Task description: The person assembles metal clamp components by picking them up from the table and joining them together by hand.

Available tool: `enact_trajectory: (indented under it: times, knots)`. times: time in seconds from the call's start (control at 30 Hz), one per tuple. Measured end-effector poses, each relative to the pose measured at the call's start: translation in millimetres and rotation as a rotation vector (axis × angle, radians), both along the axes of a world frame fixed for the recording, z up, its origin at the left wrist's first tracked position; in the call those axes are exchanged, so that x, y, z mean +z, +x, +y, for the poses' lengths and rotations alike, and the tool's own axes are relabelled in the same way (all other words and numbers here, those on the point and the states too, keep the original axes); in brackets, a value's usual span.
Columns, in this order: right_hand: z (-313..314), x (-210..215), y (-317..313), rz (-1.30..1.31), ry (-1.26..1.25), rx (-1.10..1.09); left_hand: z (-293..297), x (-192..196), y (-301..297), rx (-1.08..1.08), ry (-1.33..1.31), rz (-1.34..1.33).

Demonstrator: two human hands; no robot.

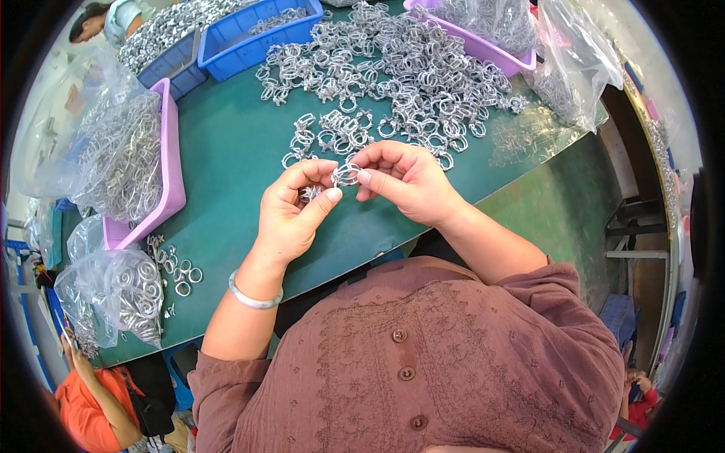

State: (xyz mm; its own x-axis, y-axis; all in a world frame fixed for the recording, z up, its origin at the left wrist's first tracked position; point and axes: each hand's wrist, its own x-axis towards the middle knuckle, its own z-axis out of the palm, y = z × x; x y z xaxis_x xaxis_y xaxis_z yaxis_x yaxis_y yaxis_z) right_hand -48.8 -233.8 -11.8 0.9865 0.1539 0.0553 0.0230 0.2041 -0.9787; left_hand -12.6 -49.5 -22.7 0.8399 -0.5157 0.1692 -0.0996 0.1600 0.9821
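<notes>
Both of my hands meet above the green table, close to its front edge. My left hand (296, 202) is closed, with a few silver rings in the curl of its fingers. Between the two hands are silver metal rings (347, 175), pinched by the thumb and fingers of my right hand (404, 180) and touched by the left fingertips. How many rings are held there I cannot tell. Just beyond my hands lies a small cluster of rings (343, 130), and past it spreads a large heap of similar rings (408, 68).
On the left stands a purple bin (172, 151) with bagged metal pieces; a clear bag of rings (124, 291) and loose rings (181, 272) lie nearer. Blue bins (257, 45) and another purple bin (483, 57) line the back. A person in orange (94, 408) is at lower left.
</notes>
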Motion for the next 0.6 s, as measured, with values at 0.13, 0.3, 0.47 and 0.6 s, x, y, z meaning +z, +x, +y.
enact_trajectory:
  times: [0.13,0.3,0.47,0.6]
  knots:
    - [-0.6,0.2,-0.7,0.007,0.003,-0.004,-0.7,-0.4,-0.1,0.002,-0.001,-0.008]
    - [-1.2,-1.1,-0.5,0.006,-0.001,0.001,-1.5,1.4,-1.0,0.001,-0.008,-0.008]
    - [-0.6,-3.2,-2.3,-0.117,-0.115,-0.004,0.4,6.8,-0.9,-0.013,-0.019,0.083]
    - [-4.6,-8.1,-1.2,-0.243,-0.212,0.025,-0.2,5.9,-0.2,0.003,-0.023,0.078]
